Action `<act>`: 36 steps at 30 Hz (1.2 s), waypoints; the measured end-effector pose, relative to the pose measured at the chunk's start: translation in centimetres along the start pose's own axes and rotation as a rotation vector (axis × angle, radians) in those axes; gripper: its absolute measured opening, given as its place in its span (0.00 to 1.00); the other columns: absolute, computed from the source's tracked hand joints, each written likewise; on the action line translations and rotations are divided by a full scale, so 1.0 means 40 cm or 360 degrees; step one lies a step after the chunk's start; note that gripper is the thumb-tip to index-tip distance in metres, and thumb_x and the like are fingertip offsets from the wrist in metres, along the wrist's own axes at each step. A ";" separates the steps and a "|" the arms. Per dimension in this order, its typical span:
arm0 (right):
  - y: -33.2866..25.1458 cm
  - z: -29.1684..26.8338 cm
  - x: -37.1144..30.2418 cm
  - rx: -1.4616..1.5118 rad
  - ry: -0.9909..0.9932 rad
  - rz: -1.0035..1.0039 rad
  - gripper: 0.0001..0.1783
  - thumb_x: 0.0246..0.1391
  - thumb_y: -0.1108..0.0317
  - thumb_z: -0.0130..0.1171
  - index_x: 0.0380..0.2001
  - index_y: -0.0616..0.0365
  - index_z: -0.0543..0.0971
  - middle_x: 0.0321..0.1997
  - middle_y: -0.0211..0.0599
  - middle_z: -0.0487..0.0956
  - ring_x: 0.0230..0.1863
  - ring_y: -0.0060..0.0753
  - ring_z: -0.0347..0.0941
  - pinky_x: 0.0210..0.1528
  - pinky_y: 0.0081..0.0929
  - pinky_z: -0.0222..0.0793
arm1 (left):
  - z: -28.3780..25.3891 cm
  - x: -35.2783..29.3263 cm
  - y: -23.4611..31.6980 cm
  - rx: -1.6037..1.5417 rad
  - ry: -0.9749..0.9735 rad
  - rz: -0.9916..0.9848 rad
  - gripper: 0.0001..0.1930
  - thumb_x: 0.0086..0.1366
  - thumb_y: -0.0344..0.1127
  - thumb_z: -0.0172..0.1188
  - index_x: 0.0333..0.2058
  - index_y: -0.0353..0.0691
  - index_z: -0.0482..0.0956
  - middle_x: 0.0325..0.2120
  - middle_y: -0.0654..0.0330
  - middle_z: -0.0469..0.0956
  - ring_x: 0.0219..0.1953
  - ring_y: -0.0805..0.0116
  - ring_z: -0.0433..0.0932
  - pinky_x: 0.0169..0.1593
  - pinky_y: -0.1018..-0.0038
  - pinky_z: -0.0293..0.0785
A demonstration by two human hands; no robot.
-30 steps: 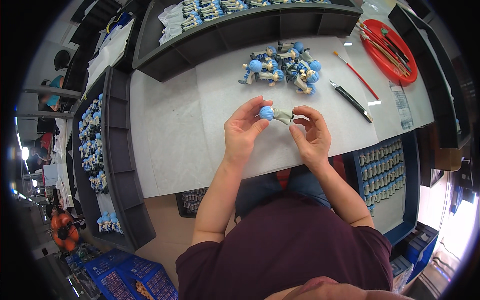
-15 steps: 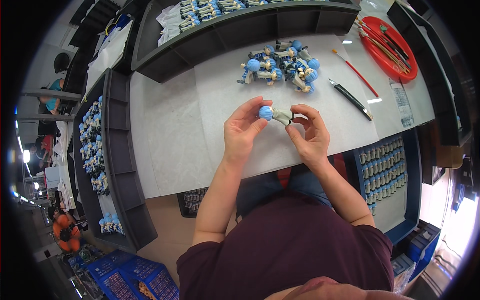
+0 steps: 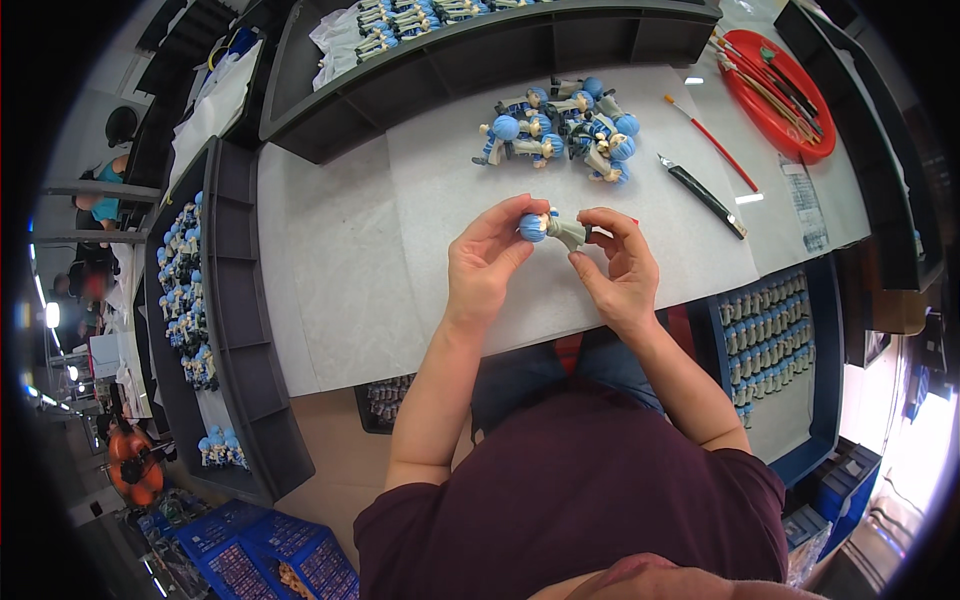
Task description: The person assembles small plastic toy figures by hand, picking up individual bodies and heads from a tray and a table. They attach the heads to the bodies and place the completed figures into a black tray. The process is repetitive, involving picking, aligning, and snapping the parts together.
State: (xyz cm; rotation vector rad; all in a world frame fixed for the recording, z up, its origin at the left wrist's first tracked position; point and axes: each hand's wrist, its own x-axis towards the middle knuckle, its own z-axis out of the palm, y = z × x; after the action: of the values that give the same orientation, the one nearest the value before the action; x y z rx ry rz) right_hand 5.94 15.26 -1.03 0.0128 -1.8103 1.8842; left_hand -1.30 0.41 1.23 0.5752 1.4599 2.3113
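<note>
A small figurine (image 3: 565, 233) with light blue hair and a pale grey-green garment lies sideways between my two hands, above the paper-covered table. My left hand (image 3: 485, 255) pinches it at the head. At the other end, the fingers and thumb of my right hand (image 3: 620, 265) hold it near its dark feet. Beyond my hands, a heap of similar figurines (image 3: 540, 128) rests on the white paper (image 3: 430, 200). To the right of the heap lie a black craft knife (image 3: 703, 197) and a red-handled paintbrush (image 3: 712, 144).
A dark tray (image 3: 450, 75) of figurines borders the far side. Another figurine tray (image 3: 245, 320) stands at the left. A red dish (image 3: 815, 150) of brushes sits far right. Below the table's right edge is a blue tray (image 3: 825, 400) with rows of figurines.
The figurine has rolled slightly between my fingers, so more of its face side shows. Both hands stay in nearly the same place.
</note>
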 end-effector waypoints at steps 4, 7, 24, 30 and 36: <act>-0.011 0.003 -0.003 0.0085 0.0001 0.0119 0.21 0.50 0.78 0.59 0.49 0.63 0.69 0.44 0.39 0.73 0.45 0.25 0.71 0.44 0.24 0.69 | -0.005 0.000 -0.001 0.0060 0.0104 -0.0069 0.17 0.58 0.24 0.57 0.48 0.34 0.73 0.43 0.53 0.76 0.42 0.71 0.75 0.46 0.76 0.71; -0.043 0.000 0.001 0.0115 -0.0075 0.0456 0.18 0.54 0.72 0.57 0.48 0.64 0.70 0.31 0.35 0.76 0.33 0.22 0.74 0.35 0.20 0.70 | -0.010 -0.005 -0.002 0.0071 0.0195 -0.0232 0.18 0.59 0.37 0.60 0.45 0.35 0.75 0.33 0.59 0.78 0.32 0.77 0.74 0.34 0.81 0.71; -0.039 0.002 0.003 0.0096 -0.0282 0.0593 0.20 0.61 0.60 0.50 0.47 0.67 0.71 0.29 0.40 0.79 0.28 0.23 0.75 0.29 0.18 0.69 | -0.004 -0.007 0.000 0.0161 0.0254 -0.0428 0.24 0.63 0.59 0.47 0.29 0.40 0.70 0.17 0.66 0.69 0.11 0.84 0.63 0.10 0.88 0.55; -0.034 0.002 0.004 0.0077 -0.0284 0.0568 0.20 0.62 0.60 0.47 0.46 0.68 0.71 0.30 0.40 0.79 0.29 0.24 0.75 0.29 0.18 0.69 | -0.003 -0.005 0.001 0.0052 0.0242 -0.0356 0.23 0.65 0.57 0.46 0.32 0.39 0.71 0.14 0.64 0.69 0.08 0.82 0.62 0.10 0.86 0.54; -0.034 -0.002 0.005 0.0112 -0.0338 0.0577 0.19 0.61 0.61 0.49 0.46 0.66 0.71 0.32 0.40 0.78 0.31 0.24 0.75 0.31 0.18 0.69 | 0.001 -0.006 0.011 -0.0067 0.0200 -0.0286 0.20 0.65 0.53 0.50 0.35 0.39 0.72 0.15 0.64 0.70 0.09 0.83 0.62 0.12 0.86 0.56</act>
State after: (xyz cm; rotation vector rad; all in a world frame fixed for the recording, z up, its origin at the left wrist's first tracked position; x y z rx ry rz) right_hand 6.28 15.38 0.30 -0.1005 -1.9919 2.2715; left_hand -1.11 0.14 1.61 0.2791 1.4501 2.2650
